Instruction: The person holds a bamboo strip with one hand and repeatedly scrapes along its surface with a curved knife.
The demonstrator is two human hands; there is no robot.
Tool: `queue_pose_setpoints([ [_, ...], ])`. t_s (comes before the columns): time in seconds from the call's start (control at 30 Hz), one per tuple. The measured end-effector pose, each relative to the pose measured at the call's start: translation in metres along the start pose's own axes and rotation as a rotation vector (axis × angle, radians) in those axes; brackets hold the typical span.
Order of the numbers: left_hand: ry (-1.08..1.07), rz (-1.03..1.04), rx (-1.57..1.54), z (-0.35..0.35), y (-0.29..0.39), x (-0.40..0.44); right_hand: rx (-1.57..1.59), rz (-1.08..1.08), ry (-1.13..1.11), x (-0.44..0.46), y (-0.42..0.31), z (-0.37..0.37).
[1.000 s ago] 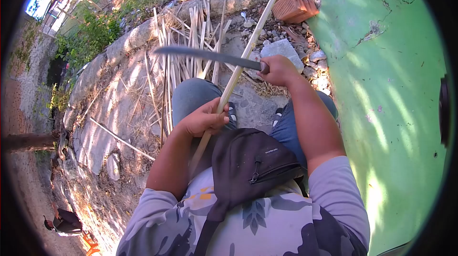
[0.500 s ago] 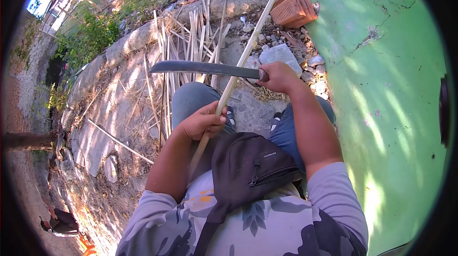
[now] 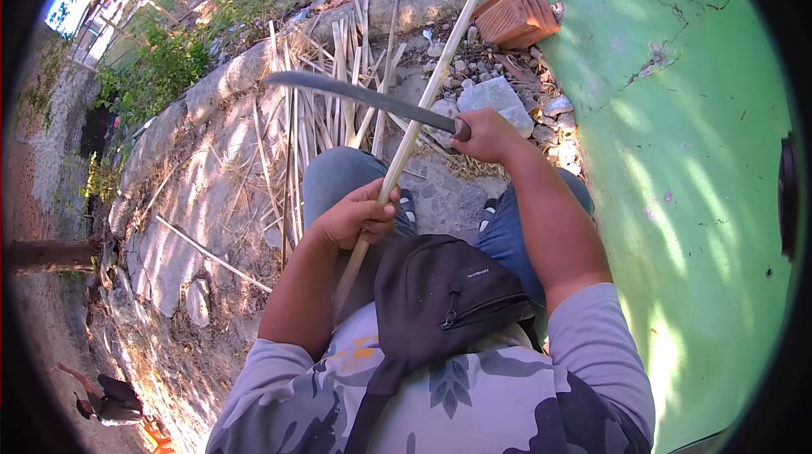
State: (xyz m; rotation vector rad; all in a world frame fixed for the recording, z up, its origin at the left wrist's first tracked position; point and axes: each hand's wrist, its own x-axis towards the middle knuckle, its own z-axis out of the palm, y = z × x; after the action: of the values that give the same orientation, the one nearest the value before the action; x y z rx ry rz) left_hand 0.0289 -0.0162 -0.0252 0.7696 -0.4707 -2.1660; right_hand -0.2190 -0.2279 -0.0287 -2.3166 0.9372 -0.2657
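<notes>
My left hand (image 3: 362,214) is closed around the lower part of a long pale bamboo strip (image 3: 431,86), which slants up and to the right away from my lap. A machete (image 3: 359,94) is gripped by its handle in my right hand (image 3: 489,136), the fingers wrapped round it. Its dark blade points left and crosses the strip above my left hand, at or very near its surface; whether the edge touches cannot be told. The strip's lower end runs beside the black bag (image 3: 444,285) on my front.
Several cut bamboo strips (image 3: 338,107) lie piled beyond my knees. Orange bricks (image 3: 518,20), a pale stone block (image 3: 497,103) and rubble lie ahead. A green wall (image 3: 677,158) stands close on my right. One thin stick (image 3: 211,253) lies left; another person (image 3: 110,399) is at lower left.
The machete has tilted, its tip rising and its handle dropping slightly. The bamboo strip and both hands have shifted a little left. More of the other person shows at lower left.
</notes>
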Motion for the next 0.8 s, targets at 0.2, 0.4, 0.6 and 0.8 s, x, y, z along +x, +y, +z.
queue_pose_setpoints([
  [0.2,-0.012,0.034,-0.007,0.001,0.000,-0.006,-0.124,-0.097,0.149,-0.001,0.001,0.001],
  [0.4,-0.013,0.035,0.023,-0.004,-0.001,-0.005,0.288,0.431,0.409,0.023,0.059,-0.003],
  [0.6,-0.047,0.045,0.002,-0.004,-0.001,0.000,0.222,0.300,0.450,0.014,0.036,-0.005],
  [0.8,0.001,0.049,0.037,-0.002,0.000,-0.001,-0.022,-0.076,0.257,0.006,-0.005,0.001],
])
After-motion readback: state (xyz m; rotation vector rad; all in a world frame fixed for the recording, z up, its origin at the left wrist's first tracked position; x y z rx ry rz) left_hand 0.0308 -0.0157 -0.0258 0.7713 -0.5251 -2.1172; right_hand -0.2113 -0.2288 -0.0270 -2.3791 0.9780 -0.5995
